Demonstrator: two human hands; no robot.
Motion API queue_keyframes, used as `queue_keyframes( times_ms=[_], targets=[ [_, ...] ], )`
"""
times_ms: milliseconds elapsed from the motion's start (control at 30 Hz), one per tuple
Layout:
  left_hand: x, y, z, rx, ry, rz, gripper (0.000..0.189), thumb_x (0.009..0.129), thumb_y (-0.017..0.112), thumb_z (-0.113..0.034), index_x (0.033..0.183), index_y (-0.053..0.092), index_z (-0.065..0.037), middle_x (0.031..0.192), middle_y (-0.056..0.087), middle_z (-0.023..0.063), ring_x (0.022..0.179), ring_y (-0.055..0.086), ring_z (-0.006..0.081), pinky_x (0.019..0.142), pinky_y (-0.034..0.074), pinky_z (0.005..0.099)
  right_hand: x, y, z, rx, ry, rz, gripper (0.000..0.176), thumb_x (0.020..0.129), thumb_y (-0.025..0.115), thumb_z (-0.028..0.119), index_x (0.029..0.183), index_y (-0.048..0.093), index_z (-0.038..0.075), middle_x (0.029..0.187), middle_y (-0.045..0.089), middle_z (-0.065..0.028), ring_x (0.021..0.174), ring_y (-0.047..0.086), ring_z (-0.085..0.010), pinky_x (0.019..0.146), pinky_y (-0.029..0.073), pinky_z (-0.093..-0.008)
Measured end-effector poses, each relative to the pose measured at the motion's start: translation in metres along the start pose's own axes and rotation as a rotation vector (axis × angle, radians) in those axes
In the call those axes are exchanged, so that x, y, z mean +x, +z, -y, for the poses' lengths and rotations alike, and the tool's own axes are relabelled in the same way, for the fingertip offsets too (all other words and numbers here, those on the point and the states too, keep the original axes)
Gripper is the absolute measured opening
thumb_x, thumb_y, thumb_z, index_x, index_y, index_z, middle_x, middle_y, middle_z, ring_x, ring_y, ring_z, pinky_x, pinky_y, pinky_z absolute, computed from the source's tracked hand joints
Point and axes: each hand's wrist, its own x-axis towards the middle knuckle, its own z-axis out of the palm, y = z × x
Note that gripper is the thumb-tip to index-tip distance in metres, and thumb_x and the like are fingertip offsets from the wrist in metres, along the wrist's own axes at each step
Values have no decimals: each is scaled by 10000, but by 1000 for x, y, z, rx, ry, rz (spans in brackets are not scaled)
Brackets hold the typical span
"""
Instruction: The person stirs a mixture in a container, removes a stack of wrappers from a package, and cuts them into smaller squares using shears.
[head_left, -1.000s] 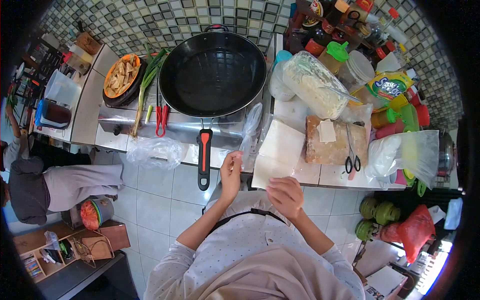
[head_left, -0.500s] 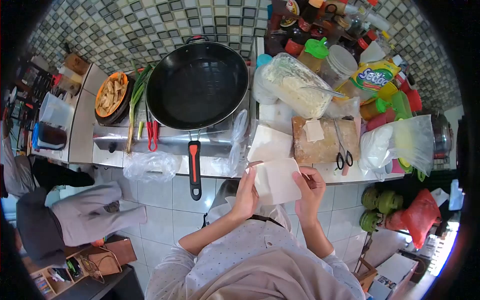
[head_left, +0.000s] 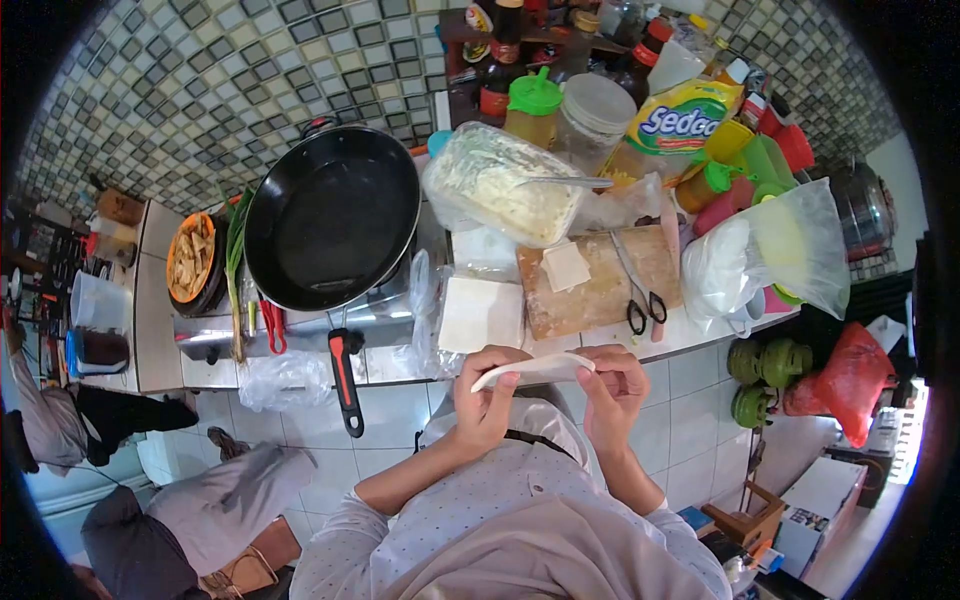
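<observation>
Both my hands hold a small stack of white square wrappers (head_left: 535,372), seen nearly edge-on and bowed upward in the middle. My left hand (head_left: 485,405) pinches its left end, thumb on the near side and fingers behind. At the right end, my right hand (head_left: 612,395) grips it the same way. Another pile of white wrappers (head_left: 482,314) lies on the counter just beyond my left hand. Past my right hand is a wooden cutting board (head_left: 550,312) with small cut wrapper squares (head_left: 566,266) and black-handled scissors (head_left: 633,285) on it.
A black frying pan (head_left: 330,220) sits on the stove, its handle jutting over the counter edge. A plastic tub (head_left: 500,185) of white flour-like mix holds a spoon. Bottles, jars and a plastic bag (head_left: 770,250) crowd the right. Another person (head_left: 220,510) is at lower left.
The wrappers in my hands have tipped from facing me to nearly edge-on and now bend. My view has turned, shifting the counter things leftward.
</observation>
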Motion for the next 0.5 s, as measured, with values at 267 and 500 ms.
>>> queue_keyframes(
  times_ms=[267,500],
  targets=[
    [33,36,18,55,227,182,143,846,474,30,982,456,-7,876,584,196,793,587,277,714,469,349,23,-42,6,-52,-89,-26,182,708,615,-92,811,502,7,852,576,-137,838,600,-269,782,493,-375],
    [50,67,34,88,301,236,134,830,485,40,958,464,10,862,588,209,774,590,284,691,476,360,43,-71,10,-55,-149,-57,197,693,624,-98,811,515,15,825,588,-119,804,602,-226,744,493,-315]
  ],
)
